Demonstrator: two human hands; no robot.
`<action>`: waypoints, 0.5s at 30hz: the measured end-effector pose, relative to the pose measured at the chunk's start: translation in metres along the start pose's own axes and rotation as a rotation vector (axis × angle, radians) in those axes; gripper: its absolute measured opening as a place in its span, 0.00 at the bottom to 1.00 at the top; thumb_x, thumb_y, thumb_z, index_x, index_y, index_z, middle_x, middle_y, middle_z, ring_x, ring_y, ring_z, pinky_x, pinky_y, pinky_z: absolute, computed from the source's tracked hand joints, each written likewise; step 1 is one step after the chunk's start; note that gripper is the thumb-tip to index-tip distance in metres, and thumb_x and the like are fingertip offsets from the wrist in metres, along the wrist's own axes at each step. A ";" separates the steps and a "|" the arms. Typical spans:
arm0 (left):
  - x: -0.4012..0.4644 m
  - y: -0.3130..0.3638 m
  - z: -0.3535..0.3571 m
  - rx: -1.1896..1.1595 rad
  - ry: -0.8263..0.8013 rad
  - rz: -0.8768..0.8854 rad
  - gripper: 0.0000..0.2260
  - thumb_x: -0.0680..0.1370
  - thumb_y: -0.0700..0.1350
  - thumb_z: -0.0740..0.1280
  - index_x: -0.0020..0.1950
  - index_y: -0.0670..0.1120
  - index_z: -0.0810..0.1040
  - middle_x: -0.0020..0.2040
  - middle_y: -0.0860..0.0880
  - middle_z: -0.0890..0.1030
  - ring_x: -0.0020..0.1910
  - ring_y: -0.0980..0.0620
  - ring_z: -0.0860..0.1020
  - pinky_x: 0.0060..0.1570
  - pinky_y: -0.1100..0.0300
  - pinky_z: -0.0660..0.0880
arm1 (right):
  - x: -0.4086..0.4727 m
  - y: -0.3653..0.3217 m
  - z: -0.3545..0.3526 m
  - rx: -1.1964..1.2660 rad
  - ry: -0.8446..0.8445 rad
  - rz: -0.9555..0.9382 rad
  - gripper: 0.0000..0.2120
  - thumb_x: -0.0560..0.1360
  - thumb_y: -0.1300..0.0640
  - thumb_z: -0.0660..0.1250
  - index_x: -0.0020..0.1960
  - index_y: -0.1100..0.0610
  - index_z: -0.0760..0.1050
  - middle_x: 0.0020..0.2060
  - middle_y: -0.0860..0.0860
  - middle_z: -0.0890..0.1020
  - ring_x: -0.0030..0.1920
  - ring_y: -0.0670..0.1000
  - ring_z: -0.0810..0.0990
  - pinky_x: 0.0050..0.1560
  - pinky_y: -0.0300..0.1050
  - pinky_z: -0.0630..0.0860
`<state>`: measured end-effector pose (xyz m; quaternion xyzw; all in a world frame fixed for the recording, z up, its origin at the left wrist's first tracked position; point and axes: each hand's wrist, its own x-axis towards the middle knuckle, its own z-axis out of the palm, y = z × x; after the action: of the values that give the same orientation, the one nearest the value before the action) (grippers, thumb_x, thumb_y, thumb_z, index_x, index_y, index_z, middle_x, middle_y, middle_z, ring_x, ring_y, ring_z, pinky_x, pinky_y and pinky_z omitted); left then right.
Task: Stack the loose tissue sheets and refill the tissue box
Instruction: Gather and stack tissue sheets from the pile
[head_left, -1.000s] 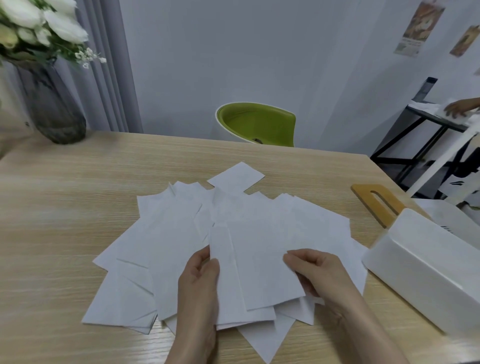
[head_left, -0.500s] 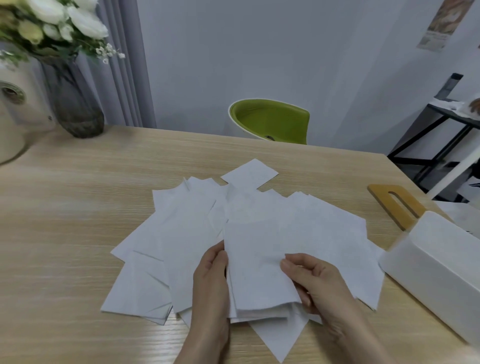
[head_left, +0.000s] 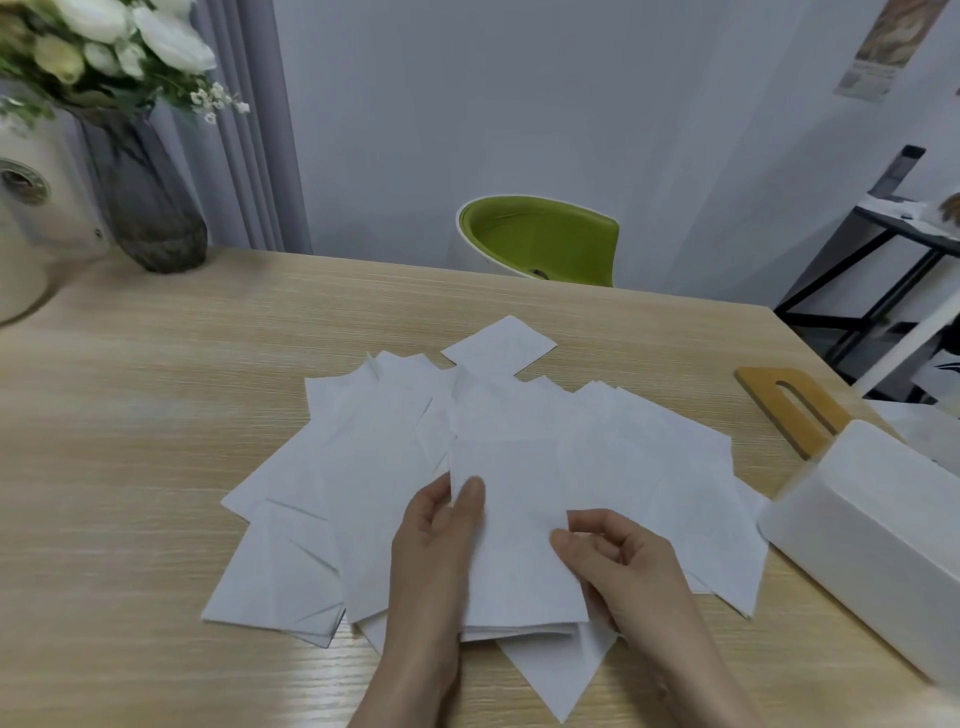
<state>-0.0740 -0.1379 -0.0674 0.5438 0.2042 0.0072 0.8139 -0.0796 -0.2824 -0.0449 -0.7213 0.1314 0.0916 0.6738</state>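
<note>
Two hands are in view, one left hand (head_left: 434, 551) and one right hand (head_left: 618, 561). There is one white tissue box (head_left: 872, 540), one wooden lid (head_left: 789, 405), one green chair (head_left: 540, 239), one dark glass vase (head_left: 148, 197) of white flowers and one cream-coloured vessel (head_left: 26, 223). The loose tissue sheets (head_left: 363, 467) overlap too much for an exact count, but at least ten separate sheets show on the one table (head_left: 130, 415)

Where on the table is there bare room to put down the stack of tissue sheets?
Bare wood lies on the left, between the vase and the spread tissue sheets, and along the far edge before the green chair. The right is crowded: the sheets reach nearly to the white tissue box and wooden lid. Both hands hold the small stack.
</note>
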 end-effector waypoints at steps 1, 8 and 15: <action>0.000 -0.001 0.000 0.028 -0.013 0.017 0.10 0.77 0.40 0.68 0.57 0.49 0.77 0.45 0.54 0.86 0.45 0.55 0.84 0.42 0.60 0.76 | -0.001 0.001 0.000 -0.010 0.000 -0.010 0.03 0.73 0.62 0.70 0.46 0.59 0.81 0.27 0.52 0.81 0.29 0.44 0.79 0.31 0.33 0.71; 0.004 0.001 0.006 0.030 0.051 0.086 0.19 0.76 0.32 0.64 0.56 0.55 0.75 0.49 0.52 0.86 0.47 0.51 0.84 0.48 0.51 0.79 | -0.005 0.012 -0.004 -0.092 0.142 -0.112 0.10 0.70 0.57 0.73 0.51 0.51 0.80 0.32 0.43 0.79 0.32 0.47 0.72 0.35 0.32 0.71; -0.011 0.007 0.039 -0.339 0.228 0.023 0.17 0.78 0.32 0.63 0.63 0.48 0.72 0.55 0.49 0.84 0.54 0.47 0.82 0.60 0.44 0.76 | -0.013 0.011 0.014 0.174 0.066 0.039 0.22 0.62 0.40 0.70 0.39 0.59 0.76 0.24 0.59 0.72 0.23 0.51 0.67 0.25 0.39 0.64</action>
<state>-0.0691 -0.1720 -0.0452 0.3967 0.2850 0.1123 0.8653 -0.0951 -0.2685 -0.0526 -0.6598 0.1751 0.0693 0.7275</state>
